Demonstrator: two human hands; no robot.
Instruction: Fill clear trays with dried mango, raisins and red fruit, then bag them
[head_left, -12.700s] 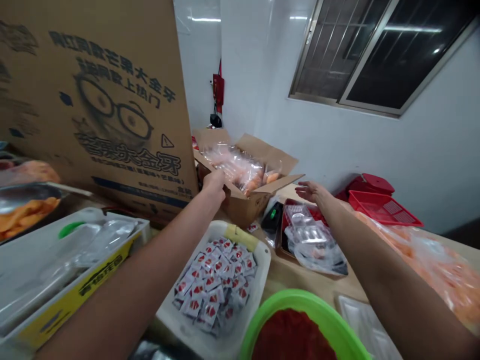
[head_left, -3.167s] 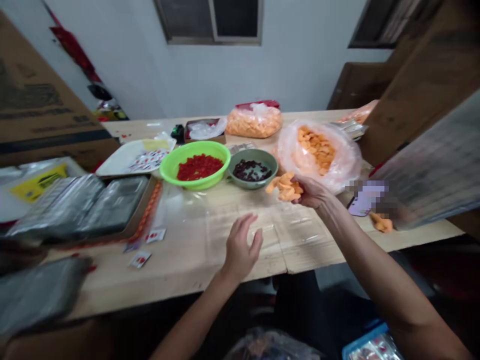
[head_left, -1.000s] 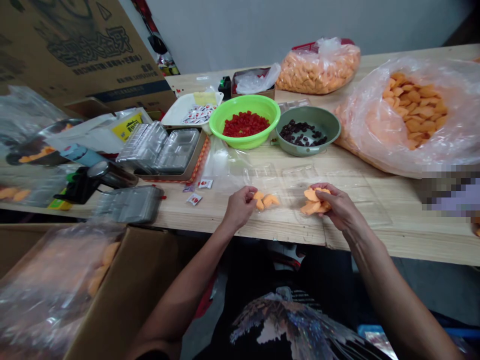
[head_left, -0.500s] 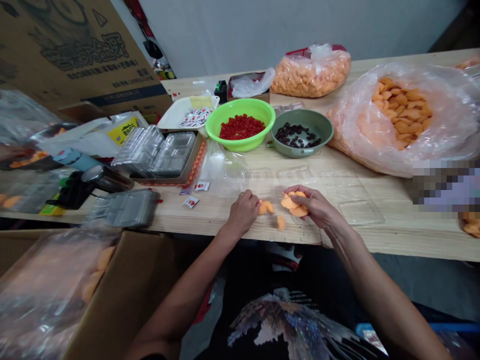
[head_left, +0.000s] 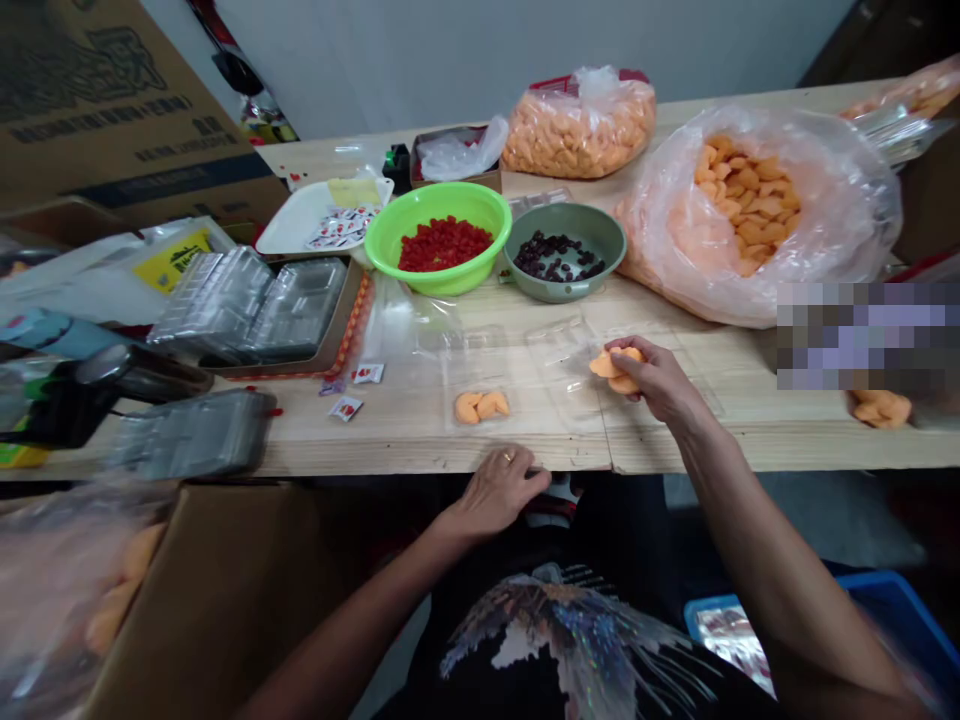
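Note:
Several orange pieces (head_left: 618,368) are held between the thumb and fingers of my right hand (head_left: 654,380), over clear plastic trays (head_left: 566,372) on the wooden table. My left hand (head_left: 501,490) is at the table's front edge, its fingers bent and pressed together; whatever they may hold is hidden. Just beyond it, orange pieces (head_left: 481,406) lie in a compartment of a clear tray. Red cubes (head_left: 444,245) fill the bottom of a green bowl (head_left: 382,240), and beside it a grey-green bowl (head_left: 611,245) has dark dried fruit (head_left: 556,257) in it.
Behind the right hand sits an open bag of orange pieces (head_left: 750,205), with a closed bag (head_left: 577,130) farther back. Stacked clear trays (head_left: 296,305) fill a box at left, near small sachets (head_left: 346,408) and a white tray (head_left: 281,222). A cardboard box (head_left: 217,600) stands at lower left.
My left hand has drawn back from the orange pieces to the table edge. The pieces near it now lie in the tray compartment. The right hand still holds its pieces. The view has shifted.

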